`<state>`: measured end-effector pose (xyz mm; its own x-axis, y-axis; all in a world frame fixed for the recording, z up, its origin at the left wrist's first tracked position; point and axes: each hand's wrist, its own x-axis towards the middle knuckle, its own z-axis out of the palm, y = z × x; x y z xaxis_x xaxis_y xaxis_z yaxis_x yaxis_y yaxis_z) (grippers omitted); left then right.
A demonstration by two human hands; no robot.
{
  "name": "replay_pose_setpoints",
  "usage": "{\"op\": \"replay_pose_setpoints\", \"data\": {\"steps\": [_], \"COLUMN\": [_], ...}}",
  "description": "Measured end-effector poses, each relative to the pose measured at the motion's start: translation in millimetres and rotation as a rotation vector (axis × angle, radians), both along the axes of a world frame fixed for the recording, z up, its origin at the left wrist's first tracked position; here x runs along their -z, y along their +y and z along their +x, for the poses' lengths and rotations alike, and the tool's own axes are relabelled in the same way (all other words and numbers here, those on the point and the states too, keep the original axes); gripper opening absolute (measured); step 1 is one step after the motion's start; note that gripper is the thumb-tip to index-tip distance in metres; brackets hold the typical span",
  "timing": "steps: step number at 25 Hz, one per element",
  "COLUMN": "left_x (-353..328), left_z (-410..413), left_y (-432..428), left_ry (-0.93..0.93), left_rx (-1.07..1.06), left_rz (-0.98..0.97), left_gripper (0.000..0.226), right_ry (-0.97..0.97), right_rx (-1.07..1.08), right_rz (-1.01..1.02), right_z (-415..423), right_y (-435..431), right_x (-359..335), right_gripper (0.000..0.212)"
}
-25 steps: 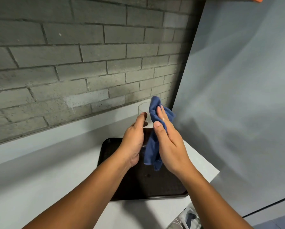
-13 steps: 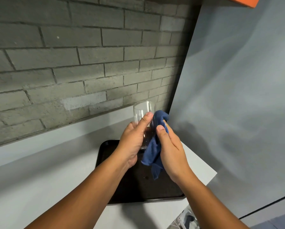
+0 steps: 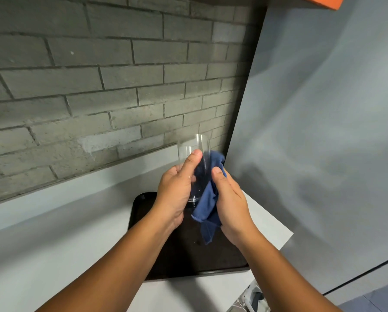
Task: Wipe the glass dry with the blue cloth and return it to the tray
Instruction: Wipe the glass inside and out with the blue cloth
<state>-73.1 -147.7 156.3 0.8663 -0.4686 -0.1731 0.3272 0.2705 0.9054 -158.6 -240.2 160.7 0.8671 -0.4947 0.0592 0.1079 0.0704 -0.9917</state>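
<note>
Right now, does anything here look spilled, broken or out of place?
Nothing stands out. The glass looks intact in the left hand, the right hand presses the blue cloth against it, above the dark tray.

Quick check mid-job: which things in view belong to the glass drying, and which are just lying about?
In the job:
- glass, held by the left hand
- blue cloth, pressed to it by the right hand
- black tray below

Lying about:
- orange object, top edge
- white clutter below the counter's edge; cannot tell what it is
</note>
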Motion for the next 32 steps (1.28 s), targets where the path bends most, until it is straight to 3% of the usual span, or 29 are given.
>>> {"op": "replay_pose_setpoints", "data": {"steps": [7,11,14,17,21,24,27,30,32], "left_x": [-2,-3,-6,-5,-1,-3,-3,-3,-1], "left_z": [1,6,5,7,5,5,5,9,9], "left_y": [-3,-3,-1,0,-2,-2,-2,-3,-3], "left_ry": [0.032,0.052,0.052,0.083,0.111,0.110,0.047,0.089,0.078], "left_rx": [-0.087,-0.087,-0.109,-0.124,-0.114,-0.056,-0.069,-0.069,-0.072], "left_rz": [0.096,0.131,0.136,0.150,0.133,0.093,0.112,0.101,0.105], "left_gripper": [0.084,0.067,0.051,0.054,0.053,0.056,0.049,0.065,0.061], "right_ry": [0.020,-0.006,-0.008,0.016,-0.014,-0.008,0.014,0.011,0.006], "right_rx": [0.029,-0.016,-0.013,-0.021,-0.012,-0.006,0.000,-0.026,-0.030], "right_rz": [-0.059,-0.202,-0.164,-0.305,-0.239,-0.350,-0.214,-0.329,-0.306], "right_z": [7,5,4,5,4,7,7,4,7], "right_y": [-6,0,0,3,1,1,-2,1,-1], "right_x": [-4,-9,-8,-5,-7,-6,-8,-6,-3], "right_gripper": [0.031,0.047,0.037,0.044,0.042,0.048,0.041,0.049,0.051]}}
